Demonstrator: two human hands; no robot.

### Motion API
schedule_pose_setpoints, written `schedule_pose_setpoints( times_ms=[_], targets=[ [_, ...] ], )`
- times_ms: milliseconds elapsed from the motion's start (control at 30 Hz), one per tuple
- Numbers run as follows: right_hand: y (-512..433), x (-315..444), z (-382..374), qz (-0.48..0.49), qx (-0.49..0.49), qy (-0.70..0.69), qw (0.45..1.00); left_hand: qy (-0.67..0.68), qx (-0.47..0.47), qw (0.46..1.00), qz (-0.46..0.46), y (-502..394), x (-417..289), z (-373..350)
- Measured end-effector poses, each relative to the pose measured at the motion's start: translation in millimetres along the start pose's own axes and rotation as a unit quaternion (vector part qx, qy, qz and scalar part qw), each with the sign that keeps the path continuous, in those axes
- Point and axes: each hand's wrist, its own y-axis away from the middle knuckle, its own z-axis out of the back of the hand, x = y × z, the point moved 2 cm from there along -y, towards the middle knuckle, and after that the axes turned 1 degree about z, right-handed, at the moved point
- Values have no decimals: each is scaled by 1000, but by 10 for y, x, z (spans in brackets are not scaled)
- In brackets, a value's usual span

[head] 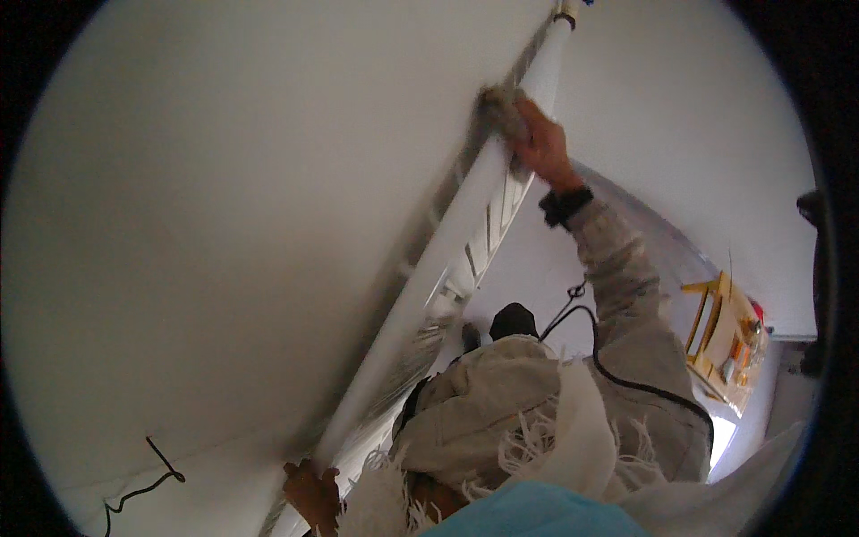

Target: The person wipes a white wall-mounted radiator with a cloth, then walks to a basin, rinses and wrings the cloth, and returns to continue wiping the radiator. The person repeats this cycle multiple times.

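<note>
A long white panel radiator point(429, 268), seen from above, runs diagonally along the wall, with a narrow gap and brackets behind it. Shiny, wrinkled clear film covers part of its front. My right hand point(542, 144) grips a greyish rag point(503, 114), blurred, at the radiator's top edge towards its far end. At the near end, my left hand point(314, 495) holds the radiator's corner with the fingers curled over it. Past the rag, a pipe fitting point(566, 17) shows at the upper rim.
A yellow wooden stand point(721, 335) with small tools and items on top is at the right. A black cable point(151, 475) sticks out of the wall at lower left. Another black cord point(637, 386) hangs across my sleeve. White scarf fringe point(537, 443) dangles before me.
</note>
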Motion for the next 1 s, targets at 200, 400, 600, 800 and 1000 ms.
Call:
schedule_pose_setpoints(
  times_ms=[200, 400, 600, 800, 1000],
  targets=[
    [526, 694, -139, 143, 11, -78, 987, 1, -61, 996, 60, 203, -329, 28],
    [305, 462, -3, 219, 120, -147, 957, 302, -236, 921, -68, 345, -1567, 125],
    [-229, -802, 186, 212, 59, -162, 962, 283, -332, 894, -99, 261, -2607, 297],
    [-999, -2119, 337, 210, 26, -123, 970, 314, -440, 837, -88, 156, -2810, 414],
    [-1232, -2624, 420, 148, 52, 22, 987, 277, -384, 877, -76, 383, -2896, 689]
  ],
)
